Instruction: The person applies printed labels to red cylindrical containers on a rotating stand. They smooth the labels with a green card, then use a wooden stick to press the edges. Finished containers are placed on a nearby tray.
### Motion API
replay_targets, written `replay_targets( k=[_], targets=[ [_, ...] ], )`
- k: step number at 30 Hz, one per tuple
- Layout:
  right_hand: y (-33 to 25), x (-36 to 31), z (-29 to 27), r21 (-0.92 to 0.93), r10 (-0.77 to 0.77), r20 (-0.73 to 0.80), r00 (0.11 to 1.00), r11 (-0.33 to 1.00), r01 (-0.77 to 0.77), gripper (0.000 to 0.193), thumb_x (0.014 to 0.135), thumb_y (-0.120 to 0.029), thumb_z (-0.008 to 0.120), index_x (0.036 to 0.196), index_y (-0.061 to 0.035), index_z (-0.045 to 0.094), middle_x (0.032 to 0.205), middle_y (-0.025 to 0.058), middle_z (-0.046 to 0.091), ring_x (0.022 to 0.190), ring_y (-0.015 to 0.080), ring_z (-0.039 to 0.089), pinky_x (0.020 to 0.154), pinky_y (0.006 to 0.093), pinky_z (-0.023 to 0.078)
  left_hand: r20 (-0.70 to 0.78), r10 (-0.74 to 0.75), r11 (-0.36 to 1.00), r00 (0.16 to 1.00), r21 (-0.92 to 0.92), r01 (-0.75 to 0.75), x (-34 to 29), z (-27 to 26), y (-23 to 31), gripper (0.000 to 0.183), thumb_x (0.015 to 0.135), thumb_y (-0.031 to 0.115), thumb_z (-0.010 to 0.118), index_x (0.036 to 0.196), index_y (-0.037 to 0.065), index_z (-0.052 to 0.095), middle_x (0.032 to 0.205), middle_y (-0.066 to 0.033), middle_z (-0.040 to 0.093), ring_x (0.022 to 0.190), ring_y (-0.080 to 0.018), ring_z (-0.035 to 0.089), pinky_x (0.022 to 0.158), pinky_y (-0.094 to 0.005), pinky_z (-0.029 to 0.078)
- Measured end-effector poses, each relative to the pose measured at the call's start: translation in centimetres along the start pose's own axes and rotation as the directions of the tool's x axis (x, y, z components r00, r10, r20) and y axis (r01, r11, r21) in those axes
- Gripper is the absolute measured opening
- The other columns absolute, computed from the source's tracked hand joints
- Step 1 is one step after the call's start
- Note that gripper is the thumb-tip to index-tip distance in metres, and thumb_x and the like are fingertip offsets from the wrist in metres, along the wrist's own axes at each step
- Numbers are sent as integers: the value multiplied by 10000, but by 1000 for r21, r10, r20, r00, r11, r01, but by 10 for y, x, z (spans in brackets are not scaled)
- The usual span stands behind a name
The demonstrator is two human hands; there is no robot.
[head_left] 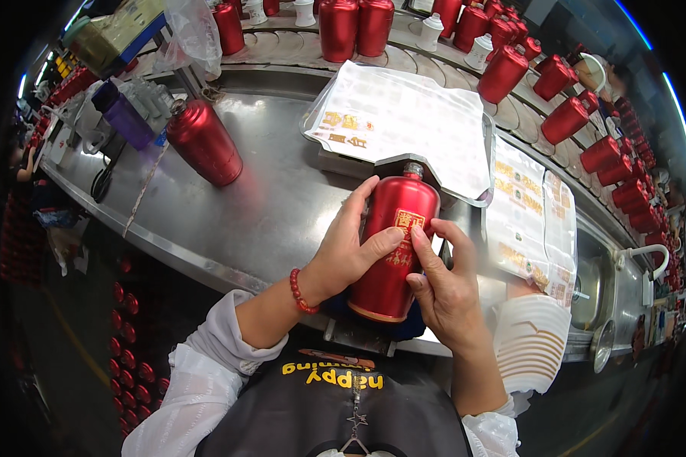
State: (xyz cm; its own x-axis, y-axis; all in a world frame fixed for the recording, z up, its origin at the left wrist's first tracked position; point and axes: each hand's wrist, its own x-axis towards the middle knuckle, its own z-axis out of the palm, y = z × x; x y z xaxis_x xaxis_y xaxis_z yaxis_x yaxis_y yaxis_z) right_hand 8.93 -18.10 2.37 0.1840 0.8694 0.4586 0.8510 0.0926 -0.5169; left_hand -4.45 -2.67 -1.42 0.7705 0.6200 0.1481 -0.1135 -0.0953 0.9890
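Observation:
A red bottle (380, 291) with gold lettering on its front leans over the near edge of the metal bench, its neck pointing away from me. My left hand (337, 257) wraps its left side, the thumb lying across the front beside the lettering. On the other side, my right hand (451, 286) is curled against the bottle, thumb and index finger touching the front next to the lettering. The bottle's underside and what supports it are mostly hidden. Just beyond its neck, white sheets with gold prints (411, 114) lie on a metal tray (306, 128).
Another red bottle (206, 145) stands to the left, near a purple bottle (124, 116). More printed sheets (517, 217) lie at right, before a sink (591, 283) with a white faucet (655, 251). A curved conveyor (282, 44) carries red and white bottles. Red bottles (133, 373) fill the lower left.

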Motion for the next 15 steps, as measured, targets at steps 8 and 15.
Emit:
replay_targets(
  k=[8,15],
  targets=[
    [9,-4,-5,40,80,-6,997,996,-79,533,936,-163,679,1440,-56,543,1382,213,481,1213,371,501,1029,435,439,24,-21,968,999,-248,27,0,-4,-2,863,993,496,609,1527,-79,252,1387,-209,511,1251,-227,527,1045,-322,434],
    [3,-4,-2,29,53,68,996,998,-55,616,854,-70,731,1442,-143,560,1493,236,396,1223,387,498,1043,454,435,32,-36,989,999,-139,41,4,-1,-5,912,924,383,732,1530,-77,228,1431,-254,477,1303,-274,519,1093,-360,416]
  ],
)
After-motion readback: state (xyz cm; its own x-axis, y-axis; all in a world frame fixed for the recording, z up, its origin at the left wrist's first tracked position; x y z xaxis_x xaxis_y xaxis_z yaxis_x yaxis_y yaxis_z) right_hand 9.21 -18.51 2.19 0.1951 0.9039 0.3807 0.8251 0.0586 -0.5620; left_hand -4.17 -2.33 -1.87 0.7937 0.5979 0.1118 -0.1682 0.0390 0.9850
